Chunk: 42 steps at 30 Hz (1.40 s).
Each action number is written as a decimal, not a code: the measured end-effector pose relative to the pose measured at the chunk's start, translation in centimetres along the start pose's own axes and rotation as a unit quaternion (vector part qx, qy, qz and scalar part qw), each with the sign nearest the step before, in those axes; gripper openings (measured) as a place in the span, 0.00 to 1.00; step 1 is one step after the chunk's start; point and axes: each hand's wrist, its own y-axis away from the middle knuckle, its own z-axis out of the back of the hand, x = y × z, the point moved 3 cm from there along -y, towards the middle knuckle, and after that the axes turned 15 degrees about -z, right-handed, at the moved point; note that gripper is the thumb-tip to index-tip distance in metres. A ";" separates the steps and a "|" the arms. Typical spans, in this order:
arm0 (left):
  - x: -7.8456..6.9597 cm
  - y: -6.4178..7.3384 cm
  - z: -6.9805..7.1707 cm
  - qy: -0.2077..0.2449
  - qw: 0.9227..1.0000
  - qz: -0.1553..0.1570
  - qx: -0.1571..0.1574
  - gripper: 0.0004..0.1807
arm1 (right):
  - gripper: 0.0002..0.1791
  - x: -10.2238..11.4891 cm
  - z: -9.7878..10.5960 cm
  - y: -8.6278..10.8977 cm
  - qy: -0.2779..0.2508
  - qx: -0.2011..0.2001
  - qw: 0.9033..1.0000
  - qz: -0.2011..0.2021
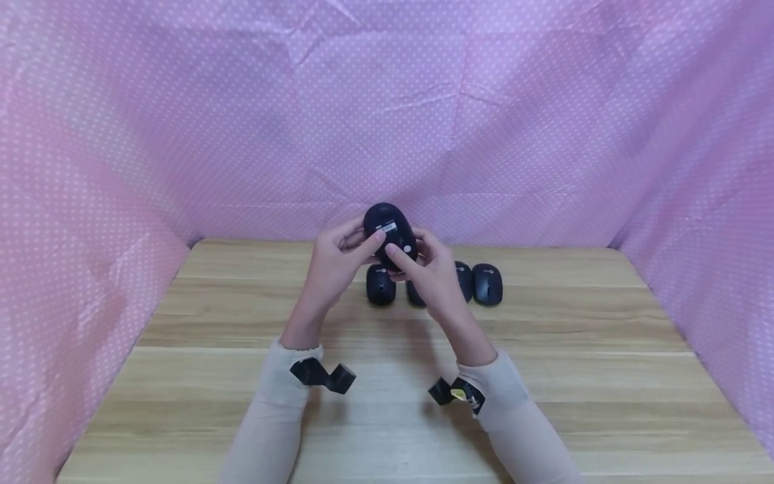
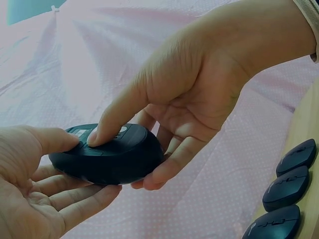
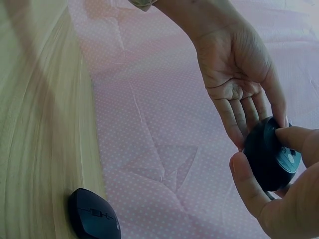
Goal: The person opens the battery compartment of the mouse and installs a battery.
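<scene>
A black computer mouse (image 1: 387, 218) is held up above the table with its underside, bearing a white label and a round white spot, facing the head camera. My left hand (image 1: 336, 259) grips its left side, thumb on the underside and fingers beneath. From the right, my right hand (image 1: 432, 269) grips the same mouse, its thumb also pressing the underside near the white spot. In the left wrist view both thumbs lie close together on the mouse (image 2: 109, 154). The right wrist view shows the mouse (image 3: 269, 154) from its side between the two hands.
Behind the hands, several more black mice stand in a row on the wooden table (image 1: 574, 336): one at the left end (image 1: 381, 286), one at the right end (image 1: 487, 284), others partly hidden by my right hand. Pink dotted cloth (image 1: 387, 101) hangs around the back and sides.
</scene>
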 end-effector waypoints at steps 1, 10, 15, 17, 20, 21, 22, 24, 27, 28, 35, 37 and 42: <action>0.0 0.0 0.0 0.000 1.000 -0.002 0.000 0.22 | 0.22 0.0 0.0 0.0 -0.002 0.000 1.000 0.001; 0.4 -0.1 0.5 -0.003 1.000 0.011 -0.008 0.24 | 0.23 0.1 -0.2 0.0 0.004 0.002 1.000 0.011; 0.3 -0.2 0.8 0.001 1.000 0.012 -0.007 0.23 | 0.23 0.3 -0.3 0.1 0.011 0.009 1.000 0.009; 0.2 -0.2 0.9 0.003 1.000 0.009 -0.007 0.23 | 0.23 0.3 -0.3 0.1 0.013 0.012 1.000 0.008; 0.1 -0.3 1.1 0.006 1.000 0.005 -0.011 0.22 | 0.23 0.3 -0.2 0.1 0.018 0.014 1.000 0.003; 0.1 -0.3 1.2 0.006 1.000 0.003 -0.013 0.21 | 0.23 0.3 -0.2 0.1 0.021 0.013 1.000 0.000; 0.1 -0.3 1.2 0.006 1.000 0.002 -0.015 0.21 | 0.23 0.3 -0.2 0.0 0.024 0.010 1.000 -0.004; 0.1 -0.4 1.4 0.005 1.000 0.001 -0.017 0.21 | 0.22 0.2 -0.2 0.0 0.031 0.004 0.999 -0.012; 0.2 -0.5 1.7 0.000 1.000 0.003 -0.023 0.21 | 0.22 0.0 -0.1 -0.1 0.044 -0.005 0.999 -0.022; 0.2 -0.5 1.8 -0.001 1.000 0.004 -0.025 0.21 | 0.21 -0.1 -0.1 -0.2 0.048 -0.007 0.999 -0.022; 0.2 -0.7 2.4 -0.020 0.999 0.000 -0.045 0.21 | 0.20 -0.3 0.0 -0.3 0.047 0.004 0.999 -0.016; 0.3 -0.7 2.7 -0.025 0.998 0.000 -0.054 0.21 | 0.18 -0.4 0.0 -0.4 0.039 0.008 0.999 -0.018; 0.2 -0.7 3.8 -0.029 0.996 -0.001 -0.087 0.20 | 0.12 -0.5 0.0 -0.4 0.042 0.013 0.999 -0.015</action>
